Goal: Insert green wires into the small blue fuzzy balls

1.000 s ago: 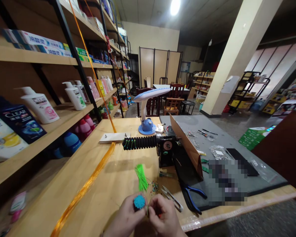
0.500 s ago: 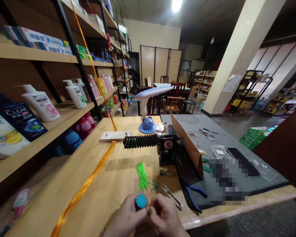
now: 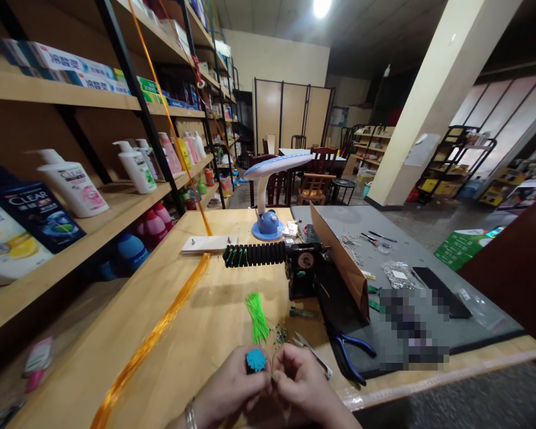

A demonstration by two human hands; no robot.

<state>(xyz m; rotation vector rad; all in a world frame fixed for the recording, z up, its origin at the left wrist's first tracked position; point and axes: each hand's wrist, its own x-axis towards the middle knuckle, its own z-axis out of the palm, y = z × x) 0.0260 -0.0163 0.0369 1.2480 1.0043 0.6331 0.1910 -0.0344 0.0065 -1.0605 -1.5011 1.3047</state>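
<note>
My left hand (image 3: pixel 234 381) is closed around a round teal piece with a bristly top (image 3: pixel 256 360); its lower part is hidden in my fingers. Close beside it, my right hand (image 3: pixel 297 375) is pinched, thumb and fingertips together, almost touching the left thumb. Whatever it grips is too small to make out. Just beyond both hands lies a bundle of thin bright green strands (image 3: pixel 258 319). Small dark beads (image 3: pixel 280 335) are scattered to its right. A pair of metal thread snips (image 3: pixel 313 354) lies by my right hand, partly covered by it.
Blue-handled pliers (image 3: pixel 352 357) lie at the right on the grey mat (image 3: pixel 464 286). A black ridged roller (image 3: pixel 254 255) on a small machine (image 3: pixel 301 271) stands ahead, with a blue lamp (image 3: pixel 268 225) behind. Orange threads (image 3: pixel 156 336) run down the left side; shelves of bottles stand further left.
Both hands stay close together; my right fingers have shifted slightly and lifted. A red-orange spot seen by the right fingers earlier no longer shows. The view has moved a little.
</note>
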